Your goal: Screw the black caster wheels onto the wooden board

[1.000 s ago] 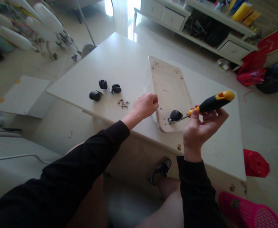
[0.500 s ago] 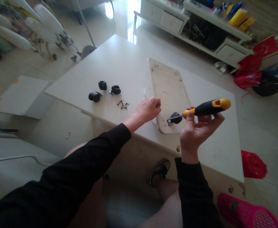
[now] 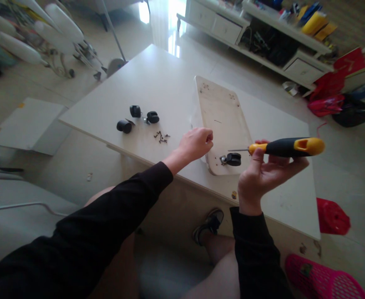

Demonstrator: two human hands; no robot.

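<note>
My right hand is wrapped round a yellow and black screwdriver, which lies almost level with its shaft pointing left above a black caster wheel. That caster sits at the near corner of a pale wooden board on the white table. My left hand is curled in a loose fist at the board's near left edge; what its fingers hold is hidden. A small heap of dark screws lies just left of that hand. Three loose black casters sit further left.
A white panel lies on the floor to the left. A pink basket and a red bag sit on the floor at right. A white shelf unit with clutter lines the back. My knees and a shoe are below the table edge.
My right hand has lifted and levelled the screwdriver and drawn it to the right, so its tip has come off the caster's plate. My left hand has barely moved.
</note>
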